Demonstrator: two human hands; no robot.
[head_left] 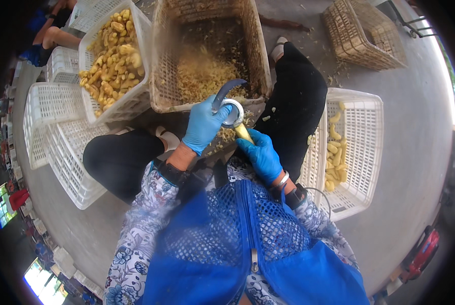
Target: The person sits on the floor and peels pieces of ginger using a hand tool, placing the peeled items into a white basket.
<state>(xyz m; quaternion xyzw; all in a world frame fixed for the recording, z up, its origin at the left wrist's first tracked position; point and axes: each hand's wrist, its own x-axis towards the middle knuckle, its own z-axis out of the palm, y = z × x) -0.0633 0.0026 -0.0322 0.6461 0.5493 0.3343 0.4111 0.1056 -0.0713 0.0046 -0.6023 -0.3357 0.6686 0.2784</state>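
Observation:
My left hand (202,126), in a light blue glove, is closed on a tool with a dark hooked blade (227,93). A round metal ring (238,111) shows beside the blade, at my left fingers; how the two are joined I cannot tell. My right hand (264,154), gloved in blue as well, grips a pale yellow piece of ginger (244,133) whose upper end touches or lies close to the ring. Both hands are above my lap, just in front of a dirty crate (159,76) with yellow peelings (202,76) inside.
A white crate heaped with ginger (113,63) is at the far left, near stacked white crates (54,109). On my right, another white crate (367,137) holds several peeled pieces (335,160). A brown-stained crate (362,35) stands at the far right. Another person's arm (59,38) shows upper left.

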